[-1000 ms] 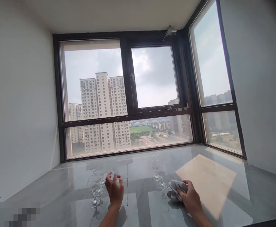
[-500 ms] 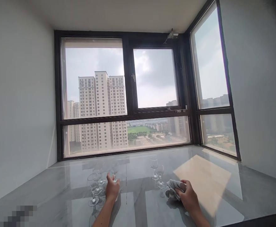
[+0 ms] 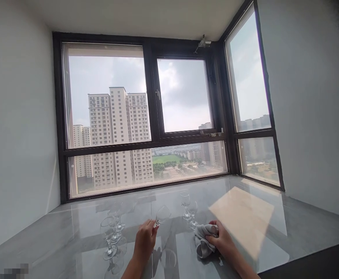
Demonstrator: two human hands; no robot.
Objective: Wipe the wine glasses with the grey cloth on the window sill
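Observation:
My left hand (image 3: 145, 241) is closed on the stem of a clear wine glass (image 3: 161, 214), lifted off the glossy grey marble sill (image 3: 71, 240) and tilted to the right. My right hand (image 3: 222, 241) grips a crumpled grey cloth (image 3: 202, 237) just right of the glass, resting near the sill's surface. Two more wine glasses (image 3: 189, 211) stand upright just beyond the cloth. Left of my left hand, a group of upright wine glasses (image 3: 110, 235) stands on the sill.
A large dark-framed corner window (image 3: 146, 116) rises behind the sill, with white walls on both sides. A bright sun patch (image 3: 245, 221) lies on the sill at right. The sill's dark front edge (image 3: 317, 259) runs along the lower right.
My left hand closed on a glass from the left group, lifted it and tipped it toward the cloth. My right hand with the cloth shifted slightly left. The view panned right.

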